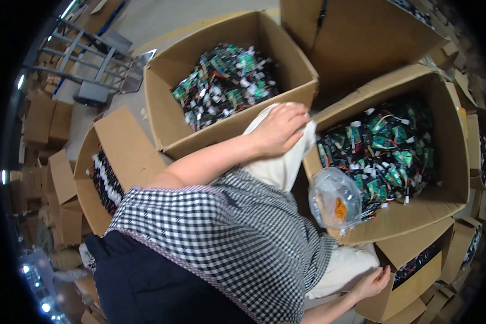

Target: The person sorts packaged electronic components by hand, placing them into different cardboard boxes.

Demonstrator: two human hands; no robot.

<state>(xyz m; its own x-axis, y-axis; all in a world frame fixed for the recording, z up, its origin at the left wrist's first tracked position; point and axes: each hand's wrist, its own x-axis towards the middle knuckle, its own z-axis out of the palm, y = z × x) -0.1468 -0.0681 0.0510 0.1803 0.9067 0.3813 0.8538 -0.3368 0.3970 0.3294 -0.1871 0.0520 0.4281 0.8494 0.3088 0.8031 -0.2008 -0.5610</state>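
Observation:
My left hand (282, 130) lies flat over my left knee on the white trousers, fingers slightly spread, holding nothing. Lower right, my right hand (372, 282) hangs beside a small cardboard box (380, 298), its fingers loosely bent with nothing visible in them. In front of my left knee stands a large open carton (162, 108) with a heap of green circuit boards (235, 97) on wires with white connectors. A second big carton (443, 208), to the right, holds more such circuit boards (378, 146). At its near corner sits a clear plastic bag (335, 197) with an orange label.
Another carton (132, 148) with black wires and white connectors stands at left. A grey hand truck (94, 65) is on the floor at far left. A tall cardboard panel (362, 40) rises between the big cartons. More boxes (459, 251) crowd the right side.

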